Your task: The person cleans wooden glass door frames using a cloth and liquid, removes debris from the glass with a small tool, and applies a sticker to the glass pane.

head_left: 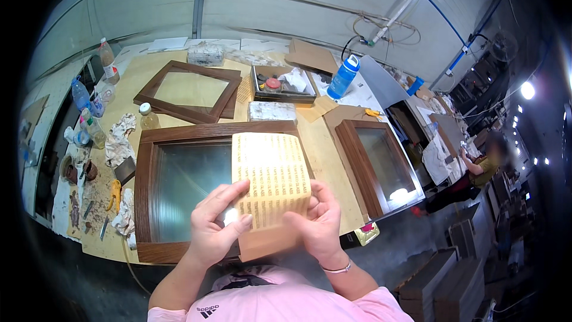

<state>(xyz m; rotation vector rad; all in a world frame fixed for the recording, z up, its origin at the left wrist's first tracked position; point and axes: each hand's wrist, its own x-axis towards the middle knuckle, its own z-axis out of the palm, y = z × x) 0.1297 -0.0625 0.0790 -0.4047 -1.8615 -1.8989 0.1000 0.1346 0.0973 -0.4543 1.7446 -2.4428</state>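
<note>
A pale yellow label sheet (271, 167), printed with repeating rows of small dark lettering, is held up in front of me by both hands. My left hand (215, 223) pinches its left edge between thumb and fingers. On the opposite side my right hand (317, 220) grips the lower right corner, with the fingers curled behind it. The sheet's bottom part folds or hangs as a plain brown strip. Behind and beneath it lies a brown wooden frame (147, 203) with a greenish glass pane (193, 170), partly covered by the sheet and my left hand.
More brown glazed frames lie at the back (161, 74) and right (357, 161) of the workbench. A box (256, 92), a blue bottle (344, 77), a yellow-handled cutter (115, 194), crumpled paper (121, 137) and several drink bottles surround them. Another person (479, 170) stands at far right.
</note>
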